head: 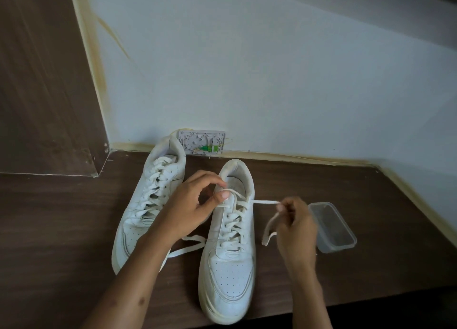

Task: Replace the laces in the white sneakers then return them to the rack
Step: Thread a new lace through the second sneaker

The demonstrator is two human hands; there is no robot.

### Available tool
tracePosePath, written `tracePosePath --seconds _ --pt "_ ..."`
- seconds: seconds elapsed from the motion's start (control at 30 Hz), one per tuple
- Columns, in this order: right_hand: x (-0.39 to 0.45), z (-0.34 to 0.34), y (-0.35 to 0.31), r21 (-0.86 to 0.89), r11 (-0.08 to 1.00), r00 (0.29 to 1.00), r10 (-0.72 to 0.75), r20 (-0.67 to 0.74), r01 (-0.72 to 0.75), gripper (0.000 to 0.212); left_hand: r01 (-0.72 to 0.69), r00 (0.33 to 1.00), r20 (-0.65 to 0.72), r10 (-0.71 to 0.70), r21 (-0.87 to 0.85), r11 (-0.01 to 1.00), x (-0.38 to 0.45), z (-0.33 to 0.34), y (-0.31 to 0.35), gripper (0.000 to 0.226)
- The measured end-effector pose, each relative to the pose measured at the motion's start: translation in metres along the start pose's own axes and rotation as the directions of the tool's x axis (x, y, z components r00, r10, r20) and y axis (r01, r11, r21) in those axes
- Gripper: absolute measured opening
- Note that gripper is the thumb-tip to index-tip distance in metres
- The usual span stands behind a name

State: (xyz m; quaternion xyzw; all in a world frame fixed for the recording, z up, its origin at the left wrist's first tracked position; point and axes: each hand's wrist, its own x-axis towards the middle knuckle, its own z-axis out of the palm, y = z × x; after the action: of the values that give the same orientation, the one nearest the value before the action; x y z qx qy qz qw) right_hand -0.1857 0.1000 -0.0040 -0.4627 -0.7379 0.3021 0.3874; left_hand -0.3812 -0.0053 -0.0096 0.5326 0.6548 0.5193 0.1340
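Item: pair of white sneakers, no brand mark or writing legible. Right sneaker [228,249] stands on a dark wood-grain floor [321,279], toe toward the viewer, heel toward the wall [247,69]; perforated toe box, lace [263,202] threaded up to the top eyelets. Left hand [190,205] over the sneaker's collar, thumb and forefinger pinching the lace at the top eyelet. Right hand [295,223] just right of the sneaker, fingers curled, pinching the lace's free end, which runs taut from the top eyelet and loops down below the hand. The other lace end [188,246] trails on the floor left of this sneaker. Left sneaker [148,205] just to its left, fully laced. Clear plastic tub [332,227] to its right, near the right hand. Behind it, at the wall's foot, a small white wall box [201,142] with green connectors. Wall pale blue-grey with yellowed skirting; dark wood panel [44,81] far left.
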Motion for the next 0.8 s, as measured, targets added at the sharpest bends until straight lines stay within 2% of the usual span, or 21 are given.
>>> tracePosePath --seconds 0.07,0.13,0.2,0.33,0.43,0.53,0.67,0.73,0.8 --pt "0.002 -0.012 0.007 -0.037 0.998 0.991 0.054 -0.119 -0.059 0.015 0.015 1.000 -0.004 -0.015 0.001 1.000 -0.001 0.000 0.001 0.037" --pt "0.002 -0.017 0.010 -0.066 0.994 0.987 0.082 -0.136 -0.091 0.009 0.044 0.999 -0.017 -0.044 0.000 0.999 -0.002 -0.001 0.001 0.040" --pt "0.002 -0.014 0.009 -0.042 0.997 0.995 0.061 -0.073 -0.064 0.007 0.069 0.997 -0.026 -0.069 -0.004 0.998 -0.003 -0.002 0.000 0.041" --pt "-0.004 0.000 -0.004 0.165 0.986 0.985 -0.042 0.169 0.013 0.019 0.107 0.994 0.024 -0.106 -0.022 0.994 -0.003 -0.004 0.005 0.031" --pt "-0.012 0.009 -0.018 0.197 0.979 0.957 -0.103 0.273 0.049 0.010 0.131 0.988 0.088 -0.127 -0.040 0.991 -0.004 -0.004 0.009 0.033" --pt "-0.013 0.011 -0.020 0.228 0.972 0.960 -0.121 0.254 0.062 0.004 0.162 0.980 0.131 -0.151 -0.073 0.984 -0.003 -0.007 0.009 0.038" --pt "-0.011 0.007 -0.017 0.201 0.976 0.970 -0.128 0.205 0.086 0.013 0.170 0.973 0.171 -0.154 -0.083 0.982 -0.003 -0.013 0.008 0.033" --pt "-0.010 0.005 -0.016 0.163 0.982 0.977 -0.127 0.172 0.099 0.020 0.151 0.982 0.123 -0.141 -0.080 0.985 -0.003 -0.013 0.007 0.021" --pt "-0.007 0.001 -0.012 0.119 0.989 0.991 -0.102 0.091 0.091 0.025 0.112 0.994 0.012 -0.111 -0.022 0.993 -0.003 -0.014 0.007 0.013"
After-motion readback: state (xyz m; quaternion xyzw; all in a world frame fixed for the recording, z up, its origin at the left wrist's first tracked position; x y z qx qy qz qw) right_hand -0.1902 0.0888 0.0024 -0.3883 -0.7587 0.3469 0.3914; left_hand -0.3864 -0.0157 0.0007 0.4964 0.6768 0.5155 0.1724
